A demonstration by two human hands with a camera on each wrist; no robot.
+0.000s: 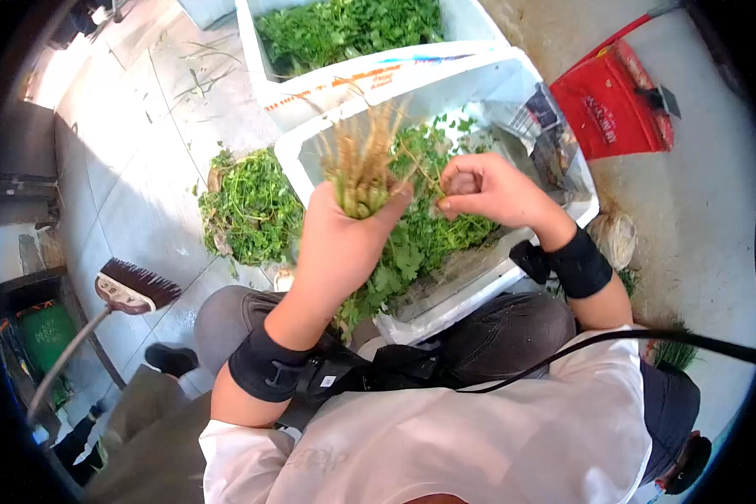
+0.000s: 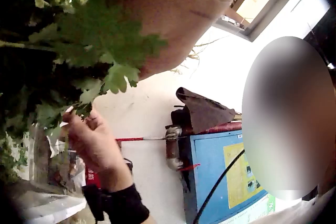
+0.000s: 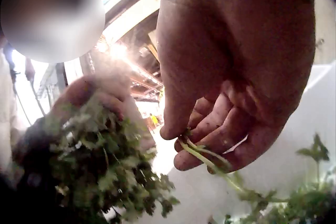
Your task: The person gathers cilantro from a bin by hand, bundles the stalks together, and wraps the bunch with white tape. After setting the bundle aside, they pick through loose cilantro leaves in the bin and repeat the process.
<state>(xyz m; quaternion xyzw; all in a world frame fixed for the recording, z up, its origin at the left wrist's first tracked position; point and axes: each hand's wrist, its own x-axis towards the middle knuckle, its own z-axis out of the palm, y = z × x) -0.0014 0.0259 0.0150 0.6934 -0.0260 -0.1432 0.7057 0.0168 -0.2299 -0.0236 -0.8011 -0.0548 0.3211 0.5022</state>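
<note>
My left hand (image 1: 340,244) grips a thick bunch of coriander (image 1: 363,168), its pale roots pointing up and away. Leaves hang below that hand and fill much of the left wrist view. To its right, my right hand (image 1: 500,191) pinches a thin coriander stem (image 3: 199,157) between thumb and fingertips. The right wrist view shows this stem trailing down toward leaves at the lower right. Both hands are above a white foam box (image 1: 291,160), where loose coriander (image 1: 458,235) lies.
Another foam box (image 1: 256,80) of greens (image 1: 349,34) stands beyond. A heap of greens (image 1: 252,206) lies on the tiled floor at left, near a broom (image 1: 139,287). A red dustpan (image 1: 601,105) is at right. My knees flank the near box.
</note>
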